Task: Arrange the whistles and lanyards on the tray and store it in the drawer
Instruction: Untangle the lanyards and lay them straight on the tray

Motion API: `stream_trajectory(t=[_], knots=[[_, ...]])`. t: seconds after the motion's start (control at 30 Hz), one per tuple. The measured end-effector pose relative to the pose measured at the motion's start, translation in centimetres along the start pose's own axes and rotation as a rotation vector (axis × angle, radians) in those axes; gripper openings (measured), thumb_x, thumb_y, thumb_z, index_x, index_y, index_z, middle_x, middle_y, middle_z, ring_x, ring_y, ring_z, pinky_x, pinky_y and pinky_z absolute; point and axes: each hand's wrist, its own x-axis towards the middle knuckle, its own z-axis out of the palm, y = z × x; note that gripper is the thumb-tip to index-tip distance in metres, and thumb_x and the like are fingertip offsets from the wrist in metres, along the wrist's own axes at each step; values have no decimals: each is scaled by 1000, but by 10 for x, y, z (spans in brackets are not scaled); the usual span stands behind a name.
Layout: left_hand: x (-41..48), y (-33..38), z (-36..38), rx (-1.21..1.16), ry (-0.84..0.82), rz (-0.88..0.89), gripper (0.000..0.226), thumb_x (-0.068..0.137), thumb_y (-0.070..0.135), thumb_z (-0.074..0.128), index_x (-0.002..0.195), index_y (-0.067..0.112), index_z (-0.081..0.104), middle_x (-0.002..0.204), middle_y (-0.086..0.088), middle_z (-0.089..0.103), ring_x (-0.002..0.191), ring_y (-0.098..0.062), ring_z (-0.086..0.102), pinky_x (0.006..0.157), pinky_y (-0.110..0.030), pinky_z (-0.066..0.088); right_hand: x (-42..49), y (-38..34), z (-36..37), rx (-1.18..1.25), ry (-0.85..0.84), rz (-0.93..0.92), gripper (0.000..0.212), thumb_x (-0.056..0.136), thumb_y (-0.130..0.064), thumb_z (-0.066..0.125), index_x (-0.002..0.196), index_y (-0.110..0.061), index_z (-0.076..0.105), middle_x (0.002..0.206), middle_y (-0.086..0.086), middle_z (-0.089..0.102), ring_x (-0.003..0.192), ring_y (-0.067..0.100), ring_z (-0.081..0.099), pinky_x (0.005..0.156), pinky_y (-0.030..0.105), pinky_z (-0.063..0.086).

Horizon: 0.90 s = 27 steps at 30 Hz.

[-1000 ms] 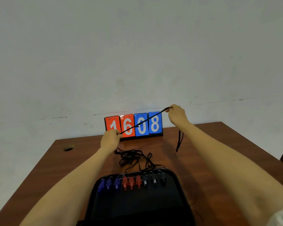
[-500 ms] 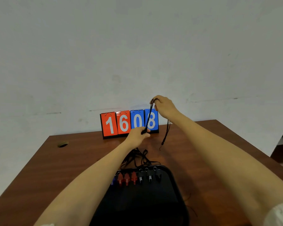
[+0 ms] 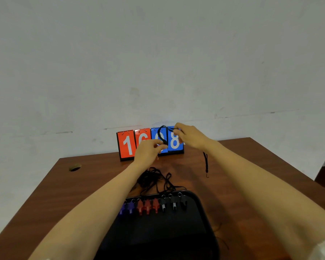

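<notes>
A black lanyard (image 3: 161, 135) is folded into a loop in the air between both hands. My left hand (image 3: 149, 151) pinches its lower end, and my right hand (image 3: 190, 136) pinches the upper end. The loose tail with its clip (image 3: 206, 164) hangs below my right wrist. A black tray (image 3: 201, 218) lies near the table's front edge. Blue, red and black whistles (image 3: 152, 205) stand in a row along its far rim. A tangle of black lanyards (image 3: 154, 180) rests on the table just behind the tray.
A flip scoreboard (image 3: 128, 144) reading 1608 stands at the back of the brown wooden table (image 3: 64, 194), against the white wall. A cable hole (image 3: 75, 167) sits in the table's far left corner.
My hands have come together, from holding the lanyard stretched straight a second ago to folding it into a short loop. The left hand moved right and up.
</notes>
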Motion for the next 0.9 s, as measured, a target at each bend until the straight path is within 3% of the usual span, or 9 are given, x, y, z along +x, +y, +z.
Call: stream_trajectory(t=[0.1,0.3,0.43,0.53,0.6,0.67,0.77,0.83,0.9], knots=[[4,-4,5,327,-53,73,30,99,21,44,121,11,62,106,-11,67,86,-25,62,71,-31,46,1,-5,2,-36,14,-34,26,101,-29,34,99,-14,55,90,10,67,77,28,60,74,42,48],[-1,-48,-20,424,36,-385,25,95,11,41,109,1,60,107,-17,65,95,-33,63,76,-37,50,1,10,-18,36,418,136,28,102,-24,30,99,-7,53,73,7,52,61,22,44,54,31,32],[3,-58,-36,368,28,-506,28,94,9,42,117,-1,54,115,-22,61,99,-36,61,76,-37,48,-3,18,-15,4,388,153,29,101,-24,30,100,-8,54,75,7,53,65,24,47,52,31,30],[2,-52,-32,251,-160,-486,68,89,18,60,144,7,22,137,-20,41,120,-35,51,96,-42,47,-5,16,-9,-12,297,113,29,101,-25,33,100,-8,57,76,3,56,66,22,49,58,31,36],[0,-39,-26,216,-285,-393,76,85,24,67,145,10,23,144,-13,38,127,-30,47,104,-41,44,-7,13,-5,-40,224,86,28,100,-24,34,101,-10,59,81,3,58,73,23,53,64,33,40],[-4,-15,-19,176,-341,-268,63,91,29,59,144,8,31,147,-9,39,132,-27,42,110,-37,36,-9,8,-1,-47,167,69,27,100,-25,36,101,-12,60,87,1,60,76,24,55,66,33,41],[-9,22,-13,-44,-323,-182,55,95,36,49,142,10,38,139,-7,49,112,-21,58,101,-34,43,-13,3,4,-71,117,46,27,100,-29,38,102,-15,61,97,6,66,84,26,60,73,37,46],[-11,39,-12,-281,-327,-205,51,94,34,53,138,11,43,122,-6,58,82,-13,62,78,-25,48,-18,-2,5,-76,104,34,28,100,-31,39,103,-16,62,98,8,66,85,26,59,74,37,46],[-12,47,-13,-432,-357,-269,40,93,29,55,128,10,53,112,-6,65,69,-10,58,64,-21,44,-23,-8,4,-85,106,18,29,100,-31,39,105,-16,63,98,6,65,81,23,56,70,34,43]])
